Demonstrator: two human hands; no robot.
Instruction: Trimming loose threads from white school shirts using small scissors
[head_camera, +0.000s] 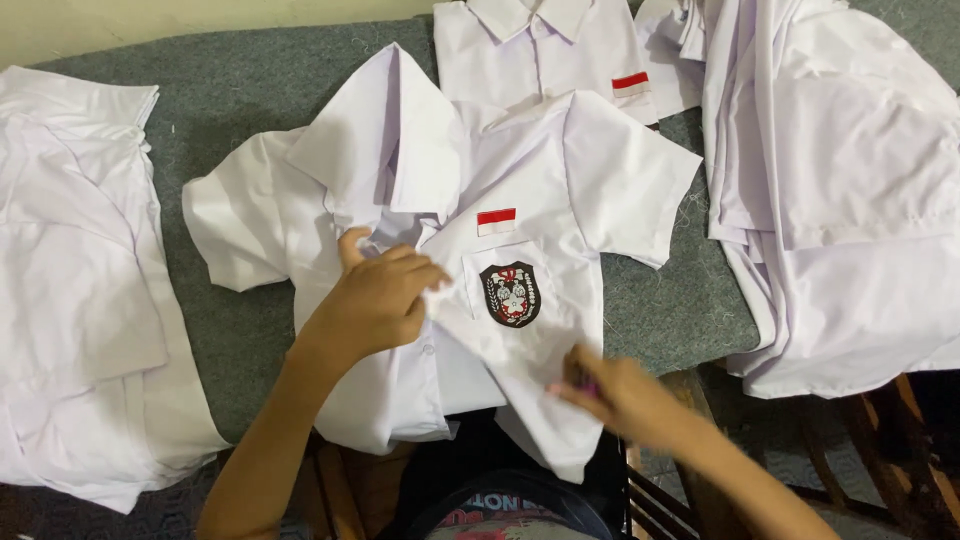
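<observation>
White short-sleeved shirt (520, 260) with a red-and-white strip above the chest pocket and a dark shield badge (510, 294) on that pocket, spread open at centre of a bench (240, 100) covered in grey felt. Left hand (375, 300) just left of the badge, fingers clenched on a fold of the shirt's front placket, cloth bunched beneath the fingertips. Right hand (620, 395) below and right of the badge, at the shirt's lower hem, blurred; fingers curled round a small pink-purple object (583, 383), kind impossible to tell, grip on the cloth itself likewise impossible to tell. Second white shirt (545, 50), collar buttoned, with its own red-and-white strip, directly above the badge and partly under the central shirt. Folded white garments (75, 290) far left of the badge; heap of white garments (840, 190) far right of it, spilling over the bench edge. Dark wooden frame (850, 450) showing below that heap.
</observation>
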